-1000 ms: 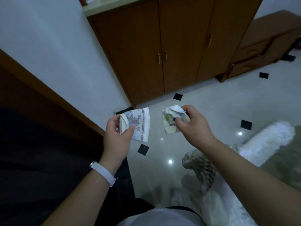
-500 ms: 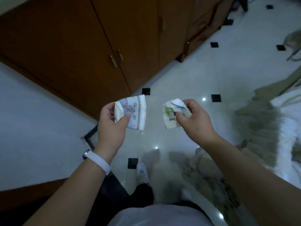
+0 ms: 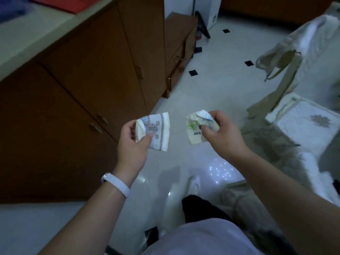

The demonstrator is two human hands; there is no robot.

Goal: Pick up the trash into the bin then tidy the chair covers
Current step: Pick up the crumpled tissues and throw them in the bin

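Trash wrappers (image 3: pixel 158 134), (image 3: pixel 197 128) sit pinched in my left hand (image 3: pixel 131 144) and right hand (image 3: pixel 220 133); brown cabinets (image 3: pixel 92 80) left, covered chair (image 3: pixel 303 126) right, both near

A tall brown wooden cabinet with metal handles (image 3: pixel 88 85) is running along the left, carrying a pale countertop (image 3: pixel 36 34) where a flat red sheet (image 3: pixel 62 2) is lying. A lower brown drawer unit (image 3: pixel 178 43) is standing just beside it. A glossy white tiled floor with small black squares (image 3: pixel 220 85) is reflecting light spots.
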